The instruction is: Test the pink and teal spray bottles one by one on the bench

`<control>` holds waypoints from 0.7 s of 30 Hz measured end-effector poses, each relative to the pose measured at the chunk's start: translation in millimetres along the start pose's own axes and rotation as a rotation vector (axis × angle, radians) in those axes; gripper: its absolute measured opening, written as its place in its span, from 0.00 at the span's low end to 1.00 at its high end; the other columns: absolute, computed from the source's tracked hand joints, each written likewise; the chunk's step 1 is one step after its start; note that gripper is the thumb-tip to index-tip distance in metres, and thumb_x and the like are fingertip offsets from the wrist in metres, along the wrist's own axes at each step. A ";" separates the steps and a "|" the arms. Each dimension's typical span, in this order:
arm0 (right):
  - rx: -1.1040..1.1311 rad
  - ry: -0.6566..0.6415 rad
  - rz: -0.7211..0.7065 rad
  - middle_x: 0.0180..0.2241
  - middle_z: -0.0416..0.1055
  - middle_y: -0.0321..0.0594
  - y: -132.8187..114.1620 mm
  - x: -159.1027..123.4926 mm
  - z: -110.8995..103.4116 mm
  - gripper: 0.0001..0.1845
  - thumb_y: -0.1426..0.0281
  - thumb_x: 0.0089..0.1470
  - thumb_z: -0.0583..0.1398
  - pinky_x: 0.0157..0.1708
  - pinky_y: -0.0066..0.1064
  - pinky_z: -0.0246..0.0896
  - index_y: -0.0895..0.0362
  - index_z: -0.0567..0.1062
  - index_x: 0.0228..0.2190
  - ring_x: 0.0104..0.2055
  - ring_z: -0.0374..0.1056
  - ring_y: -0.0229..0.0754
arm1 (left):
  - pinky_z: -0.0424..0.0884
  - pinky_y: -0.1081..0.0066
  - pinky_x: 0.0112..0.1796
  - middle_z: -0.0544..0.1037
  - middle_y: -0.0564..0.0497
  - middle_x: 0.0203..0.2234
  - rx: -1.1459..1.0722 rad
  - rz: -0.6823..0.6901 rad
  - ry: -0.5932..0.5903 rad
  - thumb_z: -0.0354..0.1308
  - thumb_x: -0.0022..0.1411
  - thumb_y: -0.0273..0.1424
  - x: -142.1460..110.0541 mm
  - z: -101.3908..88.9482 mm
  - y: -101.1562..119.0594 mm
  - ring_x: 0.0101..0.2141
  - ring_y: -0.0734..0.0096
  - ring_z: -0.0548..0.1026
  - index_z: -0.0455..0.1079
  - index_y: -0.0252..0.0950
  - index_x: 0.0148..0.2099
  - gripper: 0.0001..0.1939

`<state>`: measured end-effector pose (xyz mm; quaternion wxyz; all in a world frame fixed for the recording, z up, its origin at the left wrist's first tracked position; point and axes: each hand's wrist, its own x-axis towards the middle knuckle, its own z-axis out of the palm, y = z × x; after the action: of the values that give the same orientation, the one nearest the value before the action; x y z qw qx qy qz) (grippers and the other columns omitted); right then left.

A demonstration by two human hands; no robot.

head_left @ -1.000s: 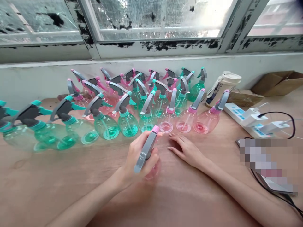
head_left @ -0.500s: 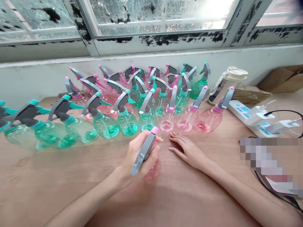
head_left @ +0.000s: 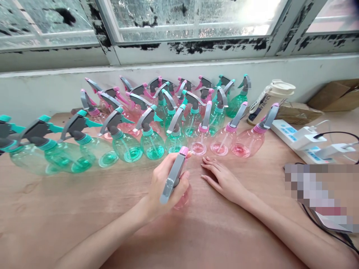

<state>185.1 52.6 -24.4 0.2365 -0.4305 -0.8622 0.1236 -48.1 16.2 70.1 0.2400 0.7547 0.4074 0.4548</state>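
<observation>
My left hand (head_left: 161, 183) is wrapped round the neck of a pink spray bottle (head_left: 183, 198). Its grey trigger head (head_left: 173, 175) with a pink nozzle points away from me, and the hand hides much of the trigger and neck. My right hand (head_left: 224, 178) lies on the wooden table (head_left: 213, 235) with its fingers stretched out, holding nothing. Just beyond its fingertips stand pink spray bottles (head_left: 198, 144). A row of green spray bottles (head_left: 153, 145) runs from beyond my left hand towards the left edge.
More pink and green spray bottles crowd the back by the wall, among them a green one (head_left: 238, 102). At the right are a lidded cup (head_left: 269, 101), brown cardboard (head_left: 297, 112) and a white power strip (head_left: 291, 136) with chargers and cables. A pixelated patch covers the right side.
The spray bottle's head in my left hand has turned slightly and its rear end has shifted up and right. The whole view has moved a little. My right hand stays resting on the table.
</observation>
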 end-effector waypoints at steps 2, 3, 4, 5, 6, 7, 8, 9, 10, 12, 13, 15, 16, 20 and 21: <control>0.007 0.010 -0.002 0.60 0.67 0.52 0.1 0.6 -0.4 0.21 0.62 0.65 0.54 0.63 0.55 0.55 0.58 0.69 0.55 0.64 0.60 0.54 | 0.72 0.63 0.43 0.74 0.45 0.41 -0.002 -0.001 0.006 0.52 0.65 0.29 0.4 -0.3 0.9 0.38 0.65 0.75 0.65 0.38 0.54 0.16; 0.011 0.016 -0.005 0.60 0.67 0.52 0.2 0.8 -0.5 0.20 0.62 0.65 0.54 0.63 0.55 0.55 0.57 0.69 0.54 0.64 0.60 0.54 | 0.72 0.64 0.42 0.74 0.45 0.41 0.003 -0.006 0.010 0.52 0.64 0.29 0.7 -0.5 1.7 0.39 0.65 0.75 0.65 0.37 0.53 0.15; 0.015 0.020 -0.008 0.59 0.67 0.52 0.2 0.9 -0.6 0.20 0.62 0.65 0.54 0.63 0.55 0.55 0.58 0.69 0.54 0.64 0.60 0.54 | 0.72 0.64 0.42 0.74 0.45 0.41 0.011 -0.014 0.011 0.52 0.65 0.29 1.0 -0.8 2.6 0.39 0.64 0.75 0.65 0.37 0.53 0.14; 0.016 0.022 -0.010 0.59 0.68 0.52 0.3 1.0 -0.6 0.20 0.62 0.64 0.54 0.63 0.55 0.55 0.58 0.69 0.54 0.64 0.60 0.54 | 0.72 0.64 0.43 0.74 0.45 0.41 0.020 -0.024 0.009 0.52 0.65 0.29 1.2 -1.0 3.4 0.39 0.64 0.75 0.65 0.37 0.53 0.14; 0.016 0.021 -0.011 0.59 0.67 0.53 0.3 1.0 -0.6 0.21 0.62 0.64 0.54 0.63 0.55 0.55 0.58 0.69 0.54 0.64 0.60 0.54 | 0.72 0.63 0.43 0.74 0.45 0.41 0.024 -0.031 0.006 0.52 0.65 0.29 1.3 -1.2 4.1 0.39 0.64 0.75 0.66 0.37 0.53 0.14; 0.015 0.019 -0.009 0.59 0.67 0.53 0.3 1.0 -0.6 0.21 0.62 0.64 0.54 0.63 0.55 0.55 0.59 0.69 0.54 0.64 0.60 0.54 | 0.72 0.63 0.43 0.74 0.46 0.40 0.022 -0.035 0.004 0.52 0.65 0.30 1.3 -1.4 4.6 0.38 0.65 0.75 0.66 0.36 0.53 0.15; 0.012 0.017 -0.006 0.59 0.68 0.53 0.4 1.1 -0.7 0.21 0.62 0.64 0.55 0.63 0.55 0.55 0.60 0.69 0.54 0.64 0.60 0.54 | 0.72 0.64 0.42 0.74 0.46 0.39 0.016 -0.041 -0.003 0.52 0.65 0.30 1.2 -1.5 4.9 0.37 0.65 0.75 0.65 0.36 0.54 0.16; 0.009 0.016 -0.003 0.59 0.68 0.53 0.4 1.1 -0.9 0.21 0.62 0.64 0.55 0.63 0.54 0.55 0.60 0.69 0.54 0.64 0.60 0.54 | 0.72 0.64 0.41 0.73 0.46 0.38 0.009 -0.049 -0.009 0.51 0.65 0.30 1.2 -1.5 5.1 0.36 0.65 0.75 0.65 0.36 0.55 0.16; 0.007 0.015 -0.003 0.59 0.68 0.53 0.5 1.2 -1.2 0.21 0.62 0.64 0.55 0.63 0.54 0.55 0.60 0.69 0.54 0.64 0.60 0.53 | 0.72 0.65 0.40 0.73 0.47 0.37 0.003 -0.055 -0.012 0.51 0.65 0.30 1.2 -1.4 5.3 0.35 0.66 0.74 0.65 0.36 0.55 0.16; 0.005 0.017 -0.009 0.59 0.68 0.52 0.9 1.4 -1.8 0.20 0.62 0.64 0.55 0.64 0.54 0.55 0.59 0.70 0.53 0.64 0.60 0.53 | 0.72 0.65 0.38 0.73 0.47 0.37 0.003 -0.063 -0.010 0.52 0.65 0.30 1.7 -1.2 5.8 0.34 0.66 0.74 0.65 0.36 0.55 0.16; 0.006 0.018 -0.015 0.59 0.68 0.51 1.2 1.5 -2.1 0.20 0.63 0.64 0.54 0.64 0.54 0.55 0.58 0.70 0.53 0.64 0.61 0.52 | 0.72 0.65 0.38 0.73 0.47 0.37 0.008 -0.061 -0.006 0.51 0.65 0.30 2.1 -1.0 6.1 0.34 0.66 0.73 0.65 0.36 0.54 0.15; 0.008 0.020 -0.023 0.59 0.68 0.49 1.9 1.7 -2.6 0.19 0.63 0.65 0.54 0.63 0.53 0.56 0.57 0.70 0.53 0.64 0.61 0.52 | 0.71 0.65 0.38 0.73 0.47 0.37 0.016 -0.050 0.007 0.51 0.64 0.29 2.9 -1.0 6.6 0.34 0.67 0.73 0.66 0.36 0.51 0.13; 0.007 0.021 -0.024 0.59 0.68 0.49 2.3 1.7 -2.7 0.19 0.64 0.65 0.54 0.63 0.53 0.56 0.57 0.70 0.54 0.64 0.61 0.51 | 0.71 0.65 0.38 0.73 0.47 0.37 0.019 -0.051 0.008 0.51 0.64 0.29 3.1 -1.0 6.7 0.34 0.67 0.73 0.66 0.36 0.50 0.13; -0.009 0.013 -0.020 0.59 0.68 0.49 3.2 1.8 -2.8 0.19 0.64 0.65 0.54 0.63 0.52 0.56 0.57 0.70 0.54 0.64 0.61 0.51 | 0.71 0.65 0.37 0.71 0.49 0.35 0.025 -0.064 -0.005 0.52 0.64 0.30 3.3 -1.8 5.6 0.31 0.68 0.71 0.65 0.37 0.53 0.15; -0.011 0.011 -0.020 0.59 0.68 0.49 3.3 1.9 -2.9 0.19 0.64 0.65 0.54 0.63 0.52 0.56 0.57 0.70 0.54 0.64 0.61 0.51 | 0.71 0.65 0.37 0.71 0.49 0.34 0.023 -0.060 -0.009 0.52 0.64 0.30 3.4 -2.1 5.7 0.30 0.69 0.70 0.65 0.37 0.54 0.16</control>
<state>187.8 56.1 -22.7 0.2401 -0.4239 -0.8658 0.1141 -46.8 15.9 76.9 0.2469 0.7467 0.4341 0.4393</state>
